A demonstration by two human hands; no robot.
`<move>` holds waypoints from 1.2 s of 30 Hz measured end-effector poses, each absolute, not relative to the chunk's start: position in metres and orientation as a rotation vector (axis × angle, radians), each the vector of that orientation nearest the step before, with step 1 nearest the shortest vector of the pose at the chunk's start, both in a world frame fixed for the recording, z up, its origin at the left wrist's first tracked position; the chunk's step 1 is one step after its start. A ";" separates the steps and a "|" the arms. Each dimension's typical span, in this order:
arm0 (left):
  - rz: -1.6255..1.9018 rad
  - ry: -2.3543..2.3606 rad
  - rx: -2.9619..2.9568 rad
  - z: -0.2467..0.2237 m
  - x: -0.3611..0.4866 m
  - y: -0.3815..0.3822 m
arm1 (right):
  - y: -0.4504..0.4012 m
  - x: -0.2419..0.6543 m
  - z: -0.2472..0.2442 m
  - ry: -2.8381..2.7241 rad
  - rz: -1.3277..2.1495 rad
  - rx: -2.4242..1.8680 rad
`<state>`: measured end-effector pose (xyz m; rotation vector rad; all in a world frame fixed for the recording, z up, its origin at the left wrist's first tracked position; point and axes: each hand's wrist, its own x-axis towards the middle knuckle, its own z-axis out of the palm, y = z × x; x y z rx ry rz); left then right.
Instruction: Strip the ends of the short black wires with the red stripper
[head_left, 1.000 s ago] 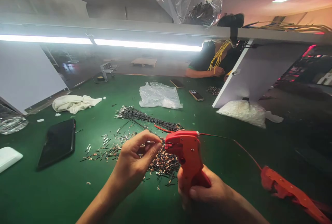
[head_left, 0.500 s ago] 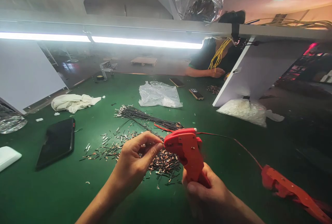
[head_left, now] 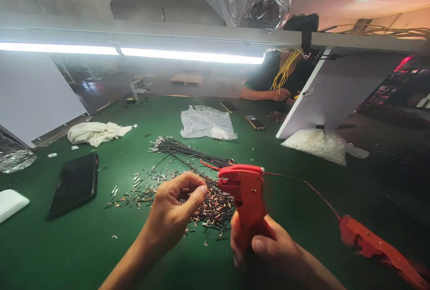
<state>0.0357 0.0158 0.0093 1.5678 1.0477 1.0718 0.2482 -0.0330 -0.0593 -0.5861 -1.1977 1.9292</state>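
My right hand (head_left: pixel 268 240) is wrapped around the handle of a red wire stripper (head_left: pixel 247 200), its jaws facing left. To the left of those jaws, my left hand (head_left: pixel 178 205) pinches a thin dark wire between thumb and forefinger; most of the wire is hidden. A small gap separates my left fingertips from the jaws. Below and behind both hands spreads a heap of cut wire bits (head_left: pixel 215 207), black with copper ends. A bundle of black wires (head_left: pixel 195 151) lies just beyond it, tips toward the left.
A second red wire stripper (head_left: pixel 383 247) lies at right. A black phone (head_left: pixel 74 185) and white cloth (head_left: pixel 97 133) are at left. Farther back are a clear plastic bag (head_left: pixel 208 122), two phones and a tied white bag (head_left: pixel 317 142). Across the table, a person's hand (head_left: pixel 282 95) works near yellow wires.
The wire stripper has shifted slightly right, away from my left fingertips, and its jaws show a wider gap. My left hand has moved slightly left.
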 end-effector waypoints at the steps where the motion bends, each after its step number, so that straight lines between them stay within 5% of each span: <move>1: 1.071 1.051 1.554 0.010 0.035 0.016 | -0.033 0.249 -0.059 -1.192 1.944 -0.575; 36: 0.898 0.941 1.319 0.007 0.035 0.019 | -0.049 0.244 -0.083 -0.993 1.882 -0.794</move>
